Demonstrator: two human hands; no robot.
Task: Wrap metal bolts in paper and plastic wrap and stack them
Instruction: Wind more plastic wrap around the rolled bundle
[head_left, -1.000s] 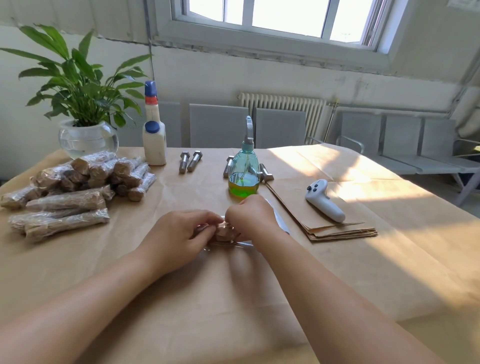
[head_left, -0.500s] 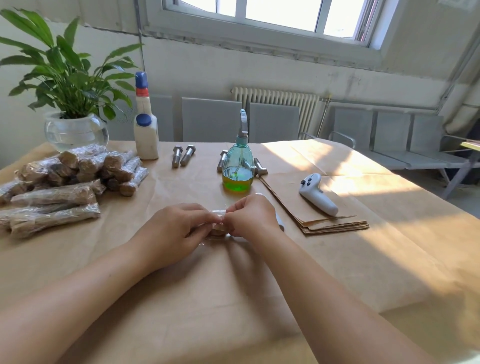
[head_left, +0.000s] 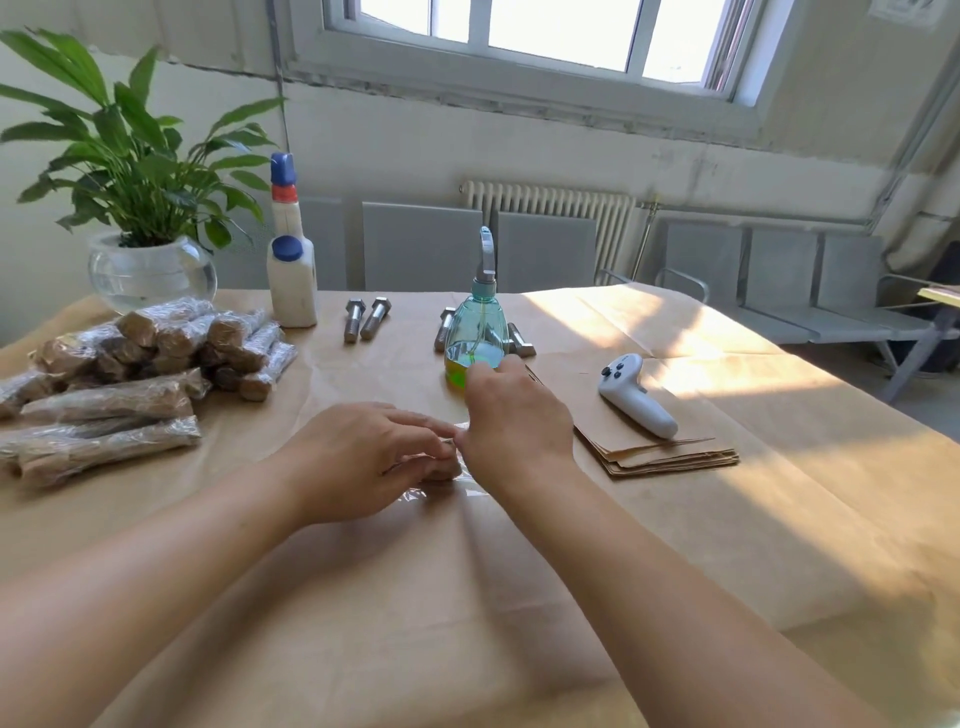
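Right hand (head_left: 511, 415) now higher than before, both grips, left hand (head_left: 363, 457) included, pinching the wrapped bolt (head_left: 441, 470).

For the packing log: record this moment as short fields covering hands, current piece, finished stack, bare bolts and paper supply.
left hand: holds the current piece
right hand: at the piece's right end, grip hidden
current piece: paper-wrapped bolt on clear plastic wrap
finished stack: wrapped bolts piled at table's left
bare bolts: two beside the white bottle, more behind the spray bottle
paper supply: stacked sheets under the white controller
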